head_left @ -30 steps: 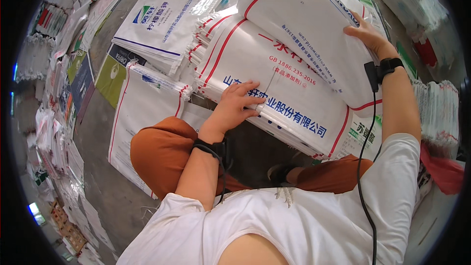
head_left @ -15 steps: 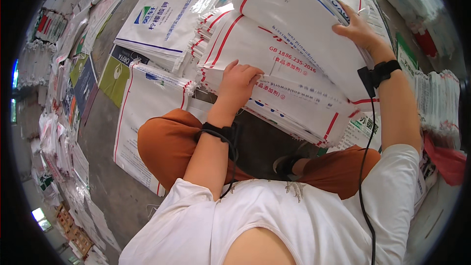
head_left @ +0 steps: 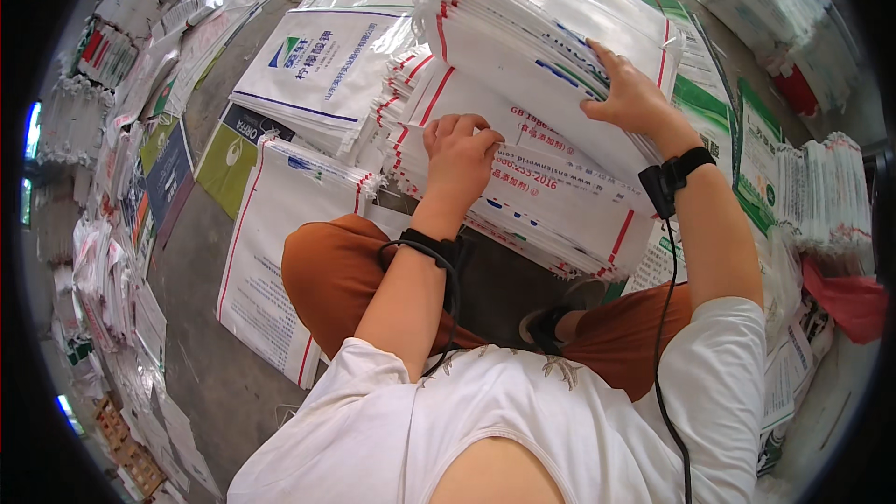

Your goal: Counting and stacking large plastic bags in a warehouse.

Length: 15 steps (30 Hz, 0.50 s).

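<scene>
- A thick stack of sacks (head_left: pixel 523 177) is lying in front of the seated person, over the knees, reaching from the lap up to the middle of the view
- The upper sacks (head_left: pixel 551 47) are standing lifted and tilted, opening a wedge over the lower ones
- The left hand (head_left: pixel 459 161) is lying palm down on the lower sacks, fingers curled over the edge of one sheet, pressing rather than gripping a whole bundle
- The right hand (head_left: pixel 633 98) is spreading flat against the face of the raised sacks, fingers splayed, propping them up; it is not closing round them
- The sacks are looking like white woven plastic, flat and rectangular, with red border lines and blue and red print; their stacked edges are showing as fine frayed layers
- A black band (head_left: pixel 431 247) is sitting on the left wrist, and a black band (head_left: pixel 674 179) on the right wrist with a thin cable hanging down from it
- Orange trousers (head_left: pixel 341 275) are covering the bent knees under the stack, and a white shirt (head_left: pixel 523 429) is filling the lower view
- Another pile of white sacks with red lines (head_left: pixel 280 252) is lying on the grey floor (head_left: pixel 201 355) just left of the knee
- A pile with blue and green print (head_left: pixel 317 75) is lying beyond it, near the left hand
- Green-printed sacks (head_left: pixel 758 145) are lying to the right, beside bundled white stacks (head_left: pixel 826 196)
</scene>
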Tool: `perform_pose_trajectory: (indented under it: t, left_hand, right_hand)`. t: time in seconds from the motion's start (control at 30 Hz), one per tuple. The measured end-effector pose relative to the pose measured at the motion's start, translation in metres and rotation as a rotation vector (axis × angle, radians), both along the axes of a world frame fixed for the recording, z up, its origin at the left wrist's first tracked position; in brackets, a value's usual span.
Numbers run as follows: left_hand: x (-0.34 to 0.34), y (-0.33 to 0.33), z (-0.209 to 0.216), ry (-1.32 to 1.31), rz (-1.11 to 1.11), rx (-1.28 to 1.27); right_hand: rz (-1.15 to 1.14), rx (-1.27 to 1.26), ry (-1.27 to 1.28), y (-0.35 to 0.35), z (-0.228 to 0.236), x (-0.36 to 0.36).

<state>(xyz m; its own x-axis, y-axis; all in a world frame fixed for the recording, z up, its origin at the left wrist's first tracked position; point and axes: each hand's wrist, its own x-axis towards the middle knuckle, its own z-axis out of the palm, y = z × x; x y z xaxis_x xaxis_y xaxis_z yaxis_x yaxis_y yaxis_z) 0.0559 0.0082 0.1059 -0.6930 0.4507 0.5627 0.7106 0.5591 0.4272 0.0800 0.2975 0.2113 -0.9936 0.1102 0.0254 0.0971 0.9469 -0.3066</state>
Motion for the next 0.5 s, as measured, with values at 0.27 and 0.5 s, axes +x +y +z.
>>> perform_pose_trajectory:
  t: [0.27,0.5]
  left_hand:
    - [-0.016,0.017,0.045,0.145,-0.122,0.043]
    - [-0.024,0.020,0.019,0.051,-0.237,-0.255]
  right_hand:
    - [0.004,0.037,-0.027,-0.016,0.007,0.008]
    - [-0.025,0.108,-0.098,-0.048,0.017,0.023]
